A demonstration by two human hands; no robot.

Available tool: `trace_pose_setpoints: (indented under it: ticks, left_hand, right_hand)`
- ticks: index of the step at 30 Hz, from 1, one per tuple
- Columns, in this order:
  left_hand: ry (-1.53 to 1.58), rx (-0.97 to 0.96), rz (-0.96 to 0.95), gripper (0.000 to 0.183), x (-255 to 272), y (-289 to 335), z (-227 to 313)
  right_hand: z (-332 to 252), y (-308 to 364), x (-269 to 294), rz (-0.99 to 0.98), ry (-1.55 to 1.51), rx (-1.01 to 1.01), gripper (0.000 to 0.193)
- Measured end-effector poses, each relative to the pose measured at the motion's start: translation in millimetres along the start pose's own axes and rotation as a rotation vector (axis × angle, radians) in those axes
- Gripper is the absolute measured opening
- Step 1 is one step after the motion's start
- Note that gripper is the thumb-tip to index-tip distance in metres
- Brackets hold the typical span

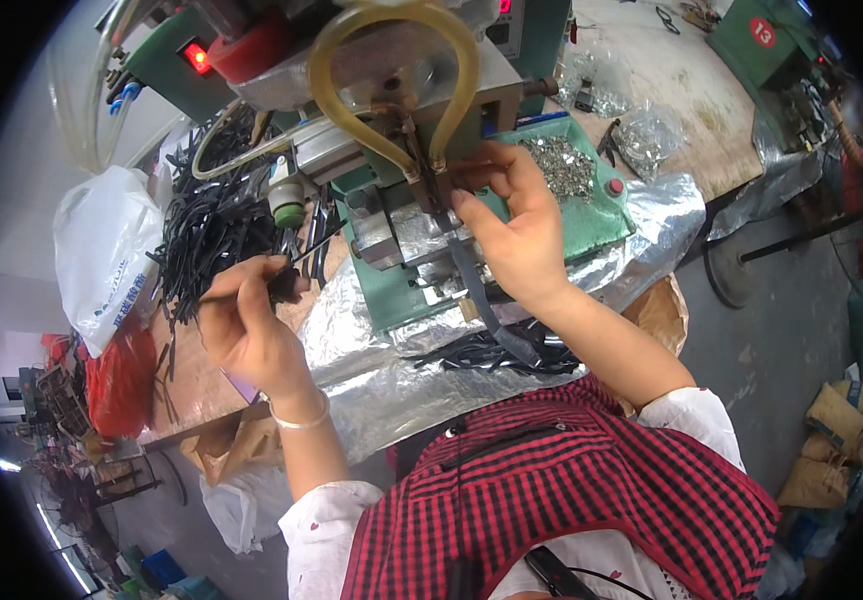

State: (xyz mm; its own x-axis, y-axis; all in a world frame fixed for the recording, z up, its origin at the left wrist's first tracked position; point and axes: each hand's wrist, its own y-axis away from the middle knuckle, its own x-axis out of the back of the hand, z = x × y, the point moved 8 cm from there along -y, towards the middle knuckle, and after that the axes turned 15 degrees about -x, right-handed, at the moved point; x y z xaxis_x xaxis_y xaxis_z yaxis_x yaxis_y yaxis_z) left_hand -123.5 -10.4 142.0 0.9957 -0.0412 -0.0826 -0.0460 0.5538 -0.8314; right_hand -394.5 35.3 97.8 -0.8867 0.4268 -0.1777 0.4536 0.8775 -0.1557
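My left hand, closed, pinches a slim black strip whose thin end points toward the machine. Beside that hand lies a pile of black straps. Under the press head of the green bench machine, my right hand is closed, thumb and forefinger curled at the tool. What its fingertips grip is hidden. Just below the thumb a dark grey strap runs from the tool down over the machine's front edge. A looped yellowish tube hangs above the tool.
Small metal pieces lie in the green tray at right, near a red button. More black straps rest on silver foil in front. A white plastic bag and red bag stand left. Another green machine stands far right.
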Motion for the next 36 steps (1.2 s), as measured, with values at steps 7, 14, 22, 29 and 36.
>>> trace_pose_setpoints:
  ticks: [7,14,22,29,36]
  left_hand:
    - [-0.208,-0.457,-0.213,0.017,-58,-35,63]
    - [-0.407,-0.813,-0.651,0.020,-136,42,89]
    - [-0.368,-0.832,-0.651,0.022,-135,52,78]
    - [-0.388,-0.671,-0.671,0.032,-130,56,79]
    - [-0.422,-0.355,-0.736,0.039,-76,84,105]
  right_hand:
    - [-27,20,-11,-0.067,-0.004,-0.204,0.051]
    - [-28,-11,32,-0.192,0.268,-0.098,0.059]
    - [36,-2,153,0.215,0.659,-0.085,0.025]
    - [36,10,123,0.075,1.061,-0.102,0.014]
    - [37,17,104,0.234,1.218,0.140,0.010]
